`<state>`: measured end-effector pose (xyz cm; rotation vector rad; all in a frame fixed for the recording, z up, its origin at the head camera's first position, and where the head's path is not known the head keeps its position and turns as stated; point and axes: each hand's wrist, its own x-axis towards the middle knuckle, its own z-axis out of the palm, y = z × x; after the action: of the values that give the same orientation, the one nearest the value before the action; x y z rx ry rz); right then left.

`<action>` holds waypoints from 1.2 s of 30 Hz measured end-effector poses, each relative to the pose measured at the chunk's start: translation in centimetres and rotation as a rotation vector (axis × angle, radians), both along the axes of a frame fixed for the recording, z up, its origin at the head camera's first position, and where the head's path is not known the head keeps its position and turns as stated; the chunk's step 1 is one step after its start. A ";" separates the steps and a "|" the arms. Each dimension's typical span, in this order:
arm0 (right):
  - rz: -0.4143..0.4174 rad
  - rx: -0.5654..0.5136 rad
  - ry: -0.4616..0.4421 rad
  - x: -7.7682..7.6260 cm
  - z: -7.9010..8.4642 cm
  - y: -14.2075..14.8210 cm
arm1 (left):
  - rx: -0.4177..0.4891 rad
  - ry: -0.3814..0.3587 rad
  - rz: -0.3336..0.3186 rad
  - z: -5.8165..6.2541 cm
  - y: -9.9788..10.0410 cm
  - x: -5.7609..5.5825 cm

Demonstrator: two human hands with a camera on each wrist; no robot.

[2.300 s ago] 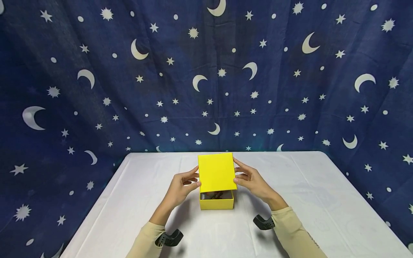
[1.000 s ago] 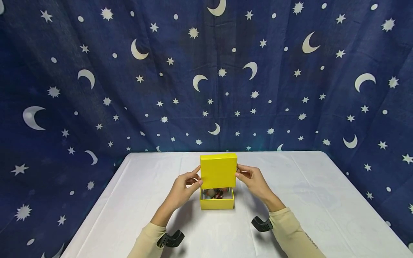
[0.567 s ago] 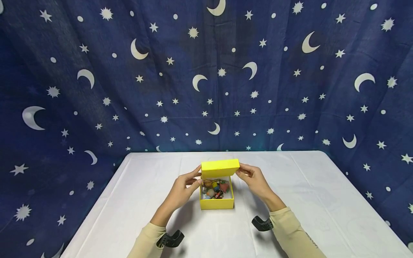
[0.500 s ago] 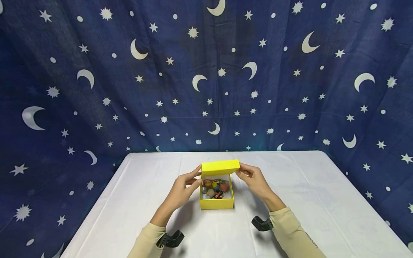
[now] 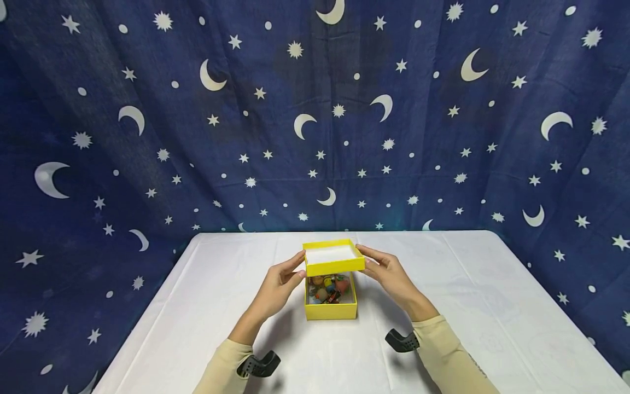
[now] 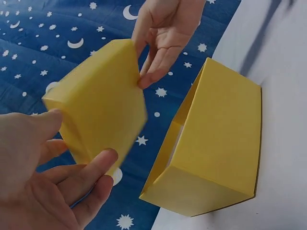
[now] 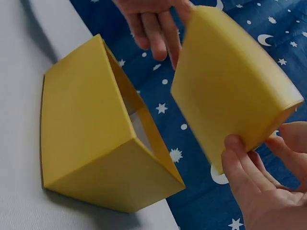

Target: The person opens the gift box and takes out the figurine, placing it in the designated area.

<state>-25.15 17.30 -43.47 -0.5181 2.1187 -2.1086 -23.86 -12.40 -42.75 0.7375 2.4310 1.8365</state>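
A yellow box lid (image 5: 334,267) hangs upside down above the back part of a yellow box (image 5: 331,312), its white inside facing up. My left hand (image 5: 274,285) holds the lid by its left side, between fingers and thumb. On the opposite side my right hand (image 5: 392,280) grips it in the same way. The box stands on the table with its top uncovered. Several small colourful trinkets (image 5: 328,290) lie inside, partly hidden behind the lid. Both wrist views show the lid (image 6: 103,100) apart from the box (image 7: 86,124).
A white cloth covers the table (image 5: 443,284) around the box. Behind the table hangs a dark blue curtain (image 5: 275,180) with moons and stars. Each wrist wears a black camera mount (image 5: 261,364).
The lid has turned over between my hands: its yellow outside faced me, and now its white inside shows. More of the box's contents is visible than at first. The box has stayed put.
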 end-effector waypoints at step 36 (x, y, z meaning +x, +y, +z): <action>0.030 -0.009 -0.014 -0.3 -0.2 -0.1 | 0.053 -0.141 -0.064 0.2 -0.2 0.0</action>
<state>-25.42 17.22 -43.65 -0.5311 2.0812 -2.1002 -23.82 -12.56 -42.56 0.6554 2.2542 1.8681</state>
